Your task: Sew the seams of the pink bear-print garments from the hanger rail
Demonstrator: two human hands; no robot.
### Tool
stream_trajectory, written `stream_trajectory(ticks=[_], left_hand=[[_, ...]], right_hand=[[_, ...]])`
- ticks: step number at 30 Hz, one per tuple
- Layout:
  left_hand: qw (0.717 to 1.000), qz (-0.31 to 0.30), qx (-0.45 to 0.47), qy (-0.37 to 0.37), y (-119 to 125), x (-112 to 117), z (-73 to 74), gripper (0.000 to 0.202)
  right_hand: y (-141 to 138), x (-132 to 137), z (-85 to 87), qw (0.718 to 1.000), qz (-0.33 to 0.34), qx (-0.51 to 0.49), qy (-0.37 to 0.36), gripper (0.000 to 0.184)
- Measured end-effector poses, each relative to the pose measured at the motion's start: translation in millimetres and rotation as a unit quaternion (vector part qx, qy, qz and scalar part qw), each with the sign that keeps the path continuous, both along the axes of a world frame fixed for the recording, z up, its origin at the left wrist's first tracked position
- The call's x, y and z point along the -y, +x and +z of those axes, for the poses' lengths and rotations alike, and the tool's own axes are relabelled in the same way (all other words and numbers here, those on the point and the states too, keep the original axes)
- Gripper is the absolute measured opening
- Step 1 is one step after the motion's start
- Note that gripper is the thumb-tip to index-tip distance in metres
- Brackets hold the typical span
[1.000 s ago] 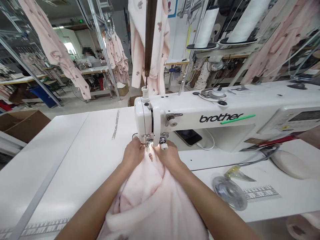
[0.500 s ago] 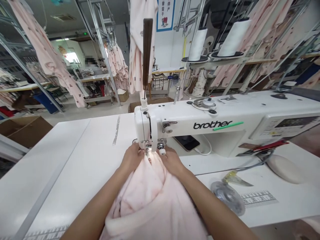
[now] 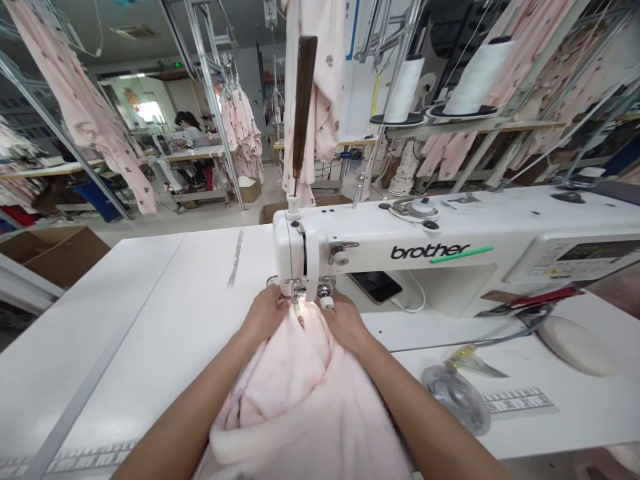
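Soft pale-pink fleece fabric (image 3: 300,380) runs from the lower edge of the view up under the needle of a white sewing machine (image 3: 360,230). My left hand (image 3: 267,312) pinches its edge just left of the lit presser foot (image 3: 299,293), fingers curled. To the right of the foot, my right hand (image 3: 345,320) is closed on the other side of the fabric. Its fingertips are partly hidden behind the machine head. A small brown printed mark shows on the fabric between the hands.
A phone (image 3: 377,287) with a white cable lies under the machine arm. A clear round container (image 3: 456,399) and a yellow-handled tool (image 3: 475,361) lie at right. Thread cones (image 3: 405,90) stand behind the machine. Pink garments (image 3: 325,87) hang beyond; a person (image 3: 190,127) sits far back.
My view has shifted slightly, so the machine appears a little further right. The hanging garment behind it has swung right. Both hands keep nearly the same place beside the presser foot.
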State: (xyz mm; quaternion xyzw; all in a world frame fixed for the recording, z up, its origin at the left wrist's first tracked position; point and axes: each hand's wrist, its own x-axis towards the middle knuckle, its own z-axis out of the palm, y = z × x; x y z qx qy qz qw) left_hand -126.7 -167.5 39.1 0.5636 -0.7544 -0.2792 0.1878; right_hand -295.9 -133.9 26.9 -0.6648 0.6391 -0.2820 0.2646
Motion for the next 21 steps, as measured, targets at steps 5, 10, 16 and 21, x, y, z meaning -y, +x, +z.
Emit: stream_trajectory(ticks=[5, 10, 16, 21], left_hand=[[1.000, 0.002, -0.011, 0.021, 2.1, 0.3, -0.5, 0.021], [0.999, -0.003, -0.036, 0.038, 3.8, 1.7, -1.4, 0.017], [0.997, -0.017, -0.067, 0.045, 4.4, 1.5, -0.8, 0.018], [0.996, -0.025, -0.082, -0.003, 4.5, -4.6, -0.7, 0.025]], right_hand=[[0.0, -0.1, 1.7, 1.000, 0.000, -0.001, 0.005, 0.020], [-0.2, 0.0, 1.5, 1.000, -0.002, -0.006, 0.006, 0.022], [-2.3, -0.9, 1.6, 0.999, 0.031, 0.003, -0.009, 0.029], [-0.5, -1.6, 5.1, 0.999, 0.047, 0.004, -0.008, 0.023]])
